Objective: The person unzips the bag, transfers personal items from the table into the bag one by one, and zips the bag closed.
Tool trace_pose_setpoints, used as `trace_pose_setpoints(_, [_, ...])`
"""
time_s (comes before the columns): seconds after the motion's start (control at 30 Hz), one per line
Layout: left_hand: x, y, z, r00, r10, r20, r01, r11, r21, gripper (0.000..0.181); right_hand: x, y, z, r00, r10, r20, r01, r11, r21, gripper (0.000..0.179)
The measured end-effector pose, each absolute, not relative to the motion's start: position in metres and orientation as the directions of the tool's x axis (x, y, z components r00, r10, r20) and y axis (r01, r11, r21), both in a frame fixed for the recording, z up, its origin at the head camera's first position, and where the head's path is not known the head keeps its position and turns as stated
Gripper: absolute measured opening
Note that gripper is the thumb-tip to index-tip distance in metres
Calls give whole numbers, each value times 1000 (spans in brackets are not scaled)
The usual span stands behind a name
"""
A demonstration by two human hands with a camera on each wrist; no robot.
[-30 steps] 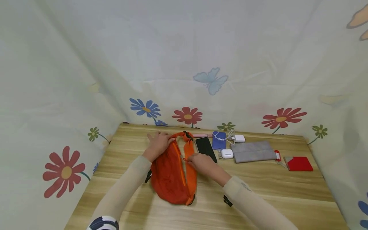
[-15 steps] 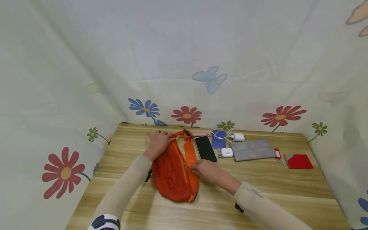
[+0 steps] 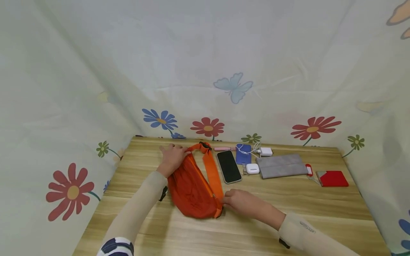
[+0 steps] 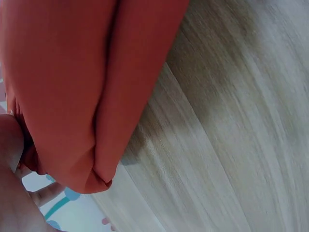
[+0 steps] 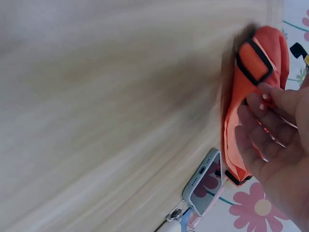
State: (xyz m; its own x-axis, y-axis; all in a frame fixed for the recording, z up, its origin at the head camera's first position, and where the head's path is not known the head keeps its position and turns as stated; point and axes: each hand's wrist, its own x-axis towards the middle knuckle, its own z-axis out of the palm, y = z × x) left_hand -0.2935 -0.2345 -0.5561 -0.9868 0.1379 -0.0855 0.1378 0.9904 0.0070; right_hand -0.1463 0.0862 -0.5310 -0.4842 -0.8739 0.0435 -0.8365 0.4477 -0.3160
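Observation:
An orange-red waist bag (image 3: 192, 192) lies on the wooden table, its zipper running along the right side and its bright orange strap (image 3: 212, 170) beside it. My left hand (image 3: 173, 158) grips the bag's far top corner; in the left wrist view the bag's fabric (image 4: 63, 87) covers most of the fingers. At the near end of the zipper, my right hand (image 3: 241, 203) pinches the zipper pull (image 5: 265, 99) between thumb and index finger. Its other fingers are loosely bent. A black strap buckle (image 5: 254, 62) shows just beyond the fingertips in the right wrist view.
Right of the bag lie a phone (image 3: 229, 167), a pink pen-like stick (image 3: 224, 149), a blue card holder (image 3: 243, 158), a white charger (image 3: 266, 152), an earbud case (image 3: 252, 169), a grey pouch (image 3: 282, 166) and a red card case (image 3: 334, 178). A flowered curtain stands behind.
My right hand has drawn the zipper pull along the zipper toward the bag's near right end. My left hand stays at the top corner, and the bag has shifted slightly away from me.

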Motion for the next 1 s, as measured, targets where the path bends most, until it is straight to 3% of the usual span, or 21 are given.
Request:
trace_pose_setpoints(0.37, [-285, -226, -550, -989, 137, -55, 136, 991, 12, 46, -139, 86, -537, -449, -891, 73, -855, 404, -324, 8])
trace_pose_setpoints(0.6, [-239, -194, -534, -996, 82, 28, 84, 990, 113, 52, -140, 86, -543, -502, -865, 6, -799, 460, -388, 9])
trace_pose_setpoints(0.83, [-182, -149, -534, -983, -62, -173, -87, 986, 140, 92, -150, 95, -534, -584, -811, 37, -746, 519, -417, 9])
trace_pose_setpoints(1.0, [-170, -139, -548, -961, -139, -238, -160, 984, 72, 98, -157, 100, -527, -602, -794, 80, -739, 517, -431, 12])
